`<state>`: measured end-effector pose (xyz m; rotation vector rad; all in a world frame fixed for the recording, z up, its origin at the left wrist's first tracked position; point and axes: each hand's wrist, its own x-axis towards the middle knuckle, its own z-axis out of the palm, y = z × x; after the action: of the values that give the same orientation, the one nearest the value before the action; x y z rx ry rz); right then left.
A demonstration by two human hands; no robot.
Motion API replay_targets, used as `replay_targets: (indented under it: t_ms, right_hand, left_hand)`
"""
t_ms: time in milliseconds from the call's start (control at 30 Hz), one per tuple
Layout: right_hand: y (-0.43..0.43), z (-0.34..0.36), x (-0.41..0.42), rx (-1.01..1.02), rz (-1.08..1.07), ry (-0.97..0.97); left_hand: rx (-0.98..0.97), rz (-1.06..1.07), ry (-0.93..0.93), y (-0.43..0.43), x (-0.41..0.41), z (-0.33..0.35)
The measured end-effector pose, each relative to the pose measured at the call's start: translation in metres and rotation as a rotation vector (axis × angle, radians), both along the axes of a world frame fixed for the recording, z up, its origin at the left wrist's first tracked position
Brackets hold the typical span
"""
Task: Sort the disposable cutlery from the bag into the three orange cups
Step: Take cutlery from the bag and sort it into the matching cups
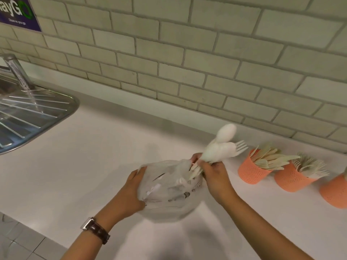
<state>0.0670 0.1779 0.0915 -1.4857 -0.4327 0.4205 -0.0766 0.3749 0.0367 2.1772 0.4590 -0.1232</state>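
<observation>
A translucent white plastic bag (169, 194) lies on the white counter (93, 156). My left hand (131, 192) grips the bag's left side. My right hand (214, 175) holds a bunch of pale disposable cutlery (219, 149) by the handles at the bag's mouth; spoon bowls and fork tines stick up and to the right. Three orange perforated cups stand in a row at the right: the nearest to the bag (249, 171) holds knives or flat pieces, the middle one (293, 179) holds forks, and the third (336, 190) is cut off by the frame edge.
A steel sink drainer (33, 113) with a tap (16, 72) sits at the far left. A tiled wall (187, 53) runs behind the counter. The counter's front edge and grey floor tiles (16, 239) show at the bottom left.
</observation>
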Motion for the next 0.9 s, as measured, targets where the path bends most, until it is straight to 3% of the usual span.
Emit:
replay_targets:
  t_ms: [100, 167, 367, 467, 533, 733, 900]
  right_hand:
    - [-0.009, 0.013, 0.015, 0.400, -0.166, 0.228]
    - [-0.023, 0.023, 0.020, 0.512, -0.201, 0.282]
    - [-0.057, 0.025, -0.011, 0.262, -0.212, 0.220]
    - [-0.068, 0.017, -0.034, 0.120, -0.217, 0.204]
    - [-0.073, 0.014, -0.048, 0.073, -0.221, 0.217]
    - [-0.092, 0.008, -0.078, -0.014, -0.326, 0.287]
    - [-0.123, 0.006, -0.093, -0.038, -0.389, 0.262]
  left_hand:
    - [0.050, 0.112, -0.004, -0.001, -0.003, -0.007]
    - [0.010, 0.181, -0.009, -0.003, -0.004, -0.013]
    - [0.017, 0.244, 0.028, -0.019, 0.006, -0.021]
    - [0.285, 0.307, -0.204, -0.027, 0.011, -0.007]
    - [0.339, 0.293, -0.385, -0.037, 0.016, 0.007]
    - [-0.018, 0.024, -0.539, -0.101, 0.041, 0.046]
    - [-0.380, -0.134, -0.379, -0.170, 0.054, 0.056]
